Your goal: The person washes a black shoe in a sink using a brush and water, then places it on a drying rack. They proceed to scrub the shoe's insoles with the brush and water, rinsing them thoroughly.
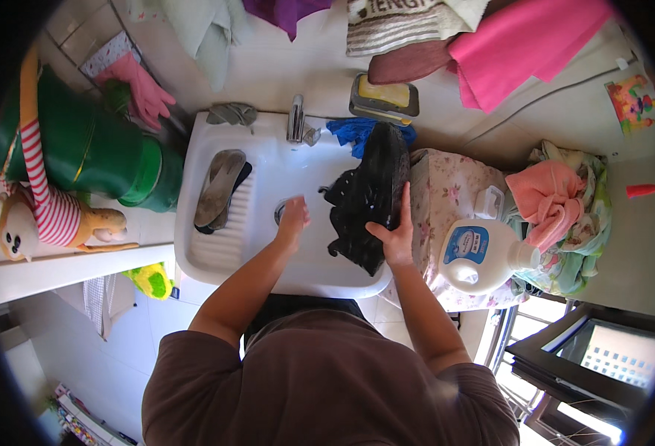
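My right hand (397, 237) grips a wet-looking black shoe (369, 195) by its side, thumb over one edge, and holds it tilted above the right part of a white ceramic sink (322, 273). Over the drain (280, 211), my left hand (293, 220) has its fingers curled in, with nothing visible in it. It is apart from the shoe. A pair of shoe insoles (220, 187), one on top of the other, lies on the ribbed washboard (216, 245) at the sink's left. The chrome faucet (295, 120) stands at the back rim.
Behind the shoe lies a blue cloth (350, 131); a grey rag (231, 114) sits on the back-left corner. A box holds yellow soap (383, 93). At right, a white detergent jug (483, 256) rests on a floral cover (456, 178). Left are green containers (104, 150) and a plush monkey (54, 223).
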Available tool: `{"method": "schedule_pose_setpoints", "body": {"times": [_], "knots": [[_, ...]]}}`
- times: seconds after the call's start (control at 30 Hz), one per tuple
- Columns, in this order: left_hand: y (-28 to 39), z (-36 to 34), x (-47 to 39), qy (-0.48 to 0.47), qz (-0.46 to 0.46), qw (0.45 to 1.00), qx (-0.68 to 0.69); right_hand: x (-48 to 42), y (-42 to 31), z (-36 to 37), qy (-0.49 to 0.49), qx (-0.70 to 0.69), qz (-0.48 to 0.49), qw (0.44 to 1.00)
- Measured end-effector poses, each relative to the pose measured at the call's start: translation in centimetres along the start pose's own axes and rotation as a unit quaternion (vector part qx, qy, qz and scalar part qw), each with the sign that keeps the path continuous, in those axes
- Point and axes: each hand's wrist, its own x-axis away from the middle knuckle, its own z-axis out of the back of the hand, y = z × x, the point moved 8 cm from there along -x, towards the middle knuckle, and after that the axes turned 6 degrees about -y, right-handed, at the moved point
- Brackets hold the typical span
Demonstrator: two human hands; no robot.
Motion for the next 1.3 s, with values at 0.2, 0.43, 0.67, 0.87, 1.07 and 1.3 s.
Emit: {"method": "schedule_pose_setpoints", "body": {"times": [0.2,0.43,0.67,0.87,1.07,1.3], "knots": [[14.4,-12.7,5.0,-0.252,-0.061,0.965,0.043,1.9,-4.0,-2.1,-0.017,0.240,0.070,0.968],[13.1,-12.1,3.6,-0.276,0.008,0.938,0.209,3.1,-6.1,-7.4,0.030,0.280,-0.011,0.960],[15.4,-12.1,5.7,-0.383,0.064,0.866,0.315,3.0,-9.0,-11.2,0.084,0.388,-0.029,0.918],[11.6,-11.4,4.7,-0.390,0.140,0.872,0.261,3.5,-9.9,-12.7,0.121,0.457,-0.053,0.879],[8.7,-9.3,2.4,-0.231,0.152,0.949,0.153,4.6,-1.2,-9.1,0.115,0.125,-0.166,0.971],[10.0,-6.8,4.1,-0.375,0.133,0.917,0.011,7.5,2.8,-9.4,0.055,-0.493,-0.207,0.843]]}}
